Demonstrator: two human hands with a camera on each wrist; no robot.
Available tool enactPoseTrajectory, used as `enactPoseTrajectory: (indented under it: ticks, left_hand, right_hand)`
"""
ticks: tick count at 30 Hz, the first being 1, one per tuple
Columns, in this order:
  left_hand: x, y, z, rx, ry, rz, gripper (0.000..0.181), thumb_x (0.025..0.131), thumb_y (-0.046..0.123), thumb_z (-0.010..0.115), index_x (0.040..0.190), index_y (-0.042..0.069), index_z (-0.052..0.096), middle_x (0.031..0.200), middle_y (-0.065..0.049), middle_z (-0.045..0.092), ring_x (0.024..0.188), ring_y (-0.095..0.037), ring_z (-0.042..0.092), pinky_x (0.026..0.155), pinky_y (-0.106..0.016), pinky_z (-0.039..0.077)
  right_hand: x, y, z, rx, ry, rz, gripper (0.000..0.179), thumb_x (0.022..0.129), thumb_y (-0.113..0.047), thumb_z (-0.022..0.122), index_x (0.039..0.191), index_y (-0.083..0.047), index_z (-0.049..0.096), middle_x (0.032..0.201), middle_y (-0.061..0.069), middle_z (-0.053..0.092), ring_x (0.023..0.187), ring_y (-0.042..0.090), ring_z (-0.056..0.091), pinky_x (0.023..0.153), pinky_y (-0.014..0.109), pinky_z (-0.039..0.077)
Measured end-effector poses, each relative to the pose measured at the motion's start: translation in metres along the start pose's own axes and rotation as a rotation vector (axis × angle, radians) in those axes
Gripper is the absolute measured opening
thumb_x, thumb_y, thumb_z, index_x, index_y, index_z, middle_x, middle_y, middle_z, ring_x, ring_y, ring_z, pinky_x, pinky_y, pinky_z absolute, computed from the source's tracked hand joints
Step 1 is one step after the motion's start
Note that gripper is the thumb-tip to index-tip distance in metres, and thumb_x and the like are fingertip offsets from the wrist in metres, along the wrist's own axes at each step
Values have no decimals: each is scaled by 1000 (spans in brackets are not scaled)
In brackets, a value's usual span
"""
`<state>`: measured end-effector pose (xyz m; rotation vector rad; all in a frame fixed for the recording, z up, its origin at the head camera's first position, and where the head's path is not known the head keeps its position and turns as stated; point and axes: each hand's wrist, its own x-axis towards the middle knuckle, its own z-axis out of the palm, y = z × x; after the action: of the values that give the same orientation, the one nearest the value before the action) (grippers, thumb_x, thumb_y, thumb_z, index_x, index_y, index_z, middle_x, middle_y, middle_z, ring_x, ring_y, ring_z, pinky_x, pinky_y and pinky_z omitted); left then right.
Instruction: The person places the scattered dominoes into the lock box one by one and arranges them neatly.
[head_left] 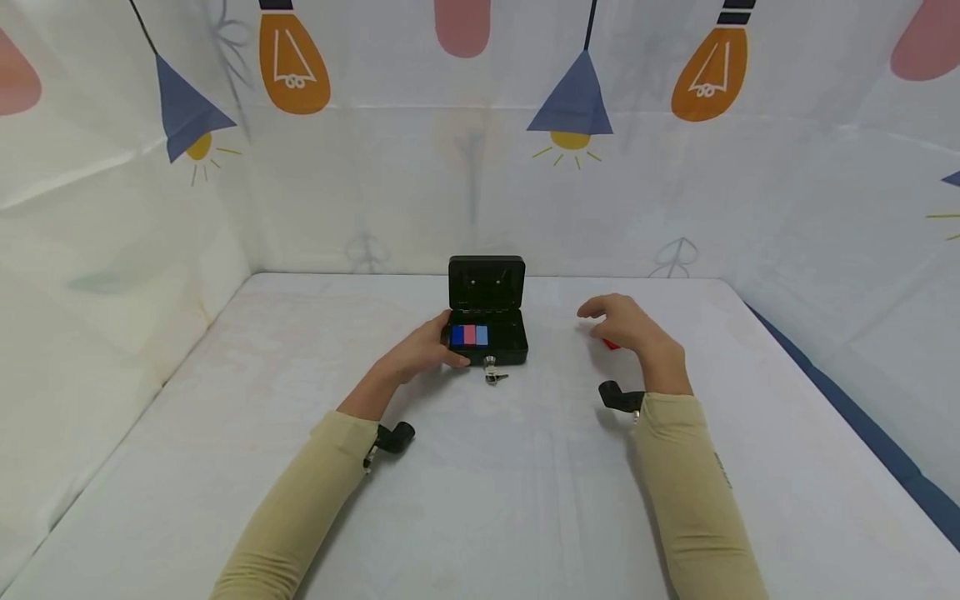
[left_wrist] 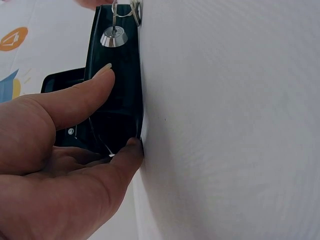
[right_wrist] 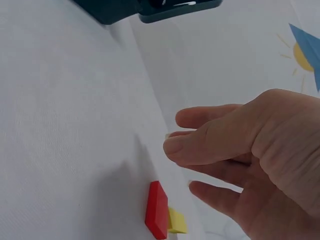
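Note:
A black cash box stands on the table with its lid raised. Three blocks lie side by side in its left part: dark blue, pink and light blue. My left hand grips the box's left end, thumb across the front face and fingers around the side. Keys hang from the silver lock on the front. To the right of the box, my right hand hovers with loosely bent fingers, holding nothing. Below it lie a red block and a yellow block.
A white cloth covers the table. Behind it hangs a white curtain printed with lamps and bulbs, close to the raised lid. More white fabric hangs along the left side.

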<state>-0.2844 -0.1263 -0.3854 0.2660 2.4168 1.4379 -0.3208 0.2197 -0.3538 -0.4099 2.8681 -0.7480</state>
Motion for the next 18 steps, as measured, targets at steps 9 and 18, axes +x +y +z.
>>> enactPoseTrajectory:
  ticks: [9,18]
  left_hand:
    - [1,-2,0,5,9,-21,105,84,8,77,161,13,6,165,-9,25,150,-25,25,122,-50,24]
    - [4,-4,-1,-3,8,-26,106,83,9,78,161,12,6,166,-9,23,151,-26,22,123,-50,23]
  right_hand:
    - [-4,9,-4,28,-5,29,54,81,-5,51,134,-8,61,140,20,56,131,36,48,105,53,43]
    - [-6,18,-7,13,-34,54,55,80,-3,52,135,-6,60,138,21,58,128,37,49,103,53,44]
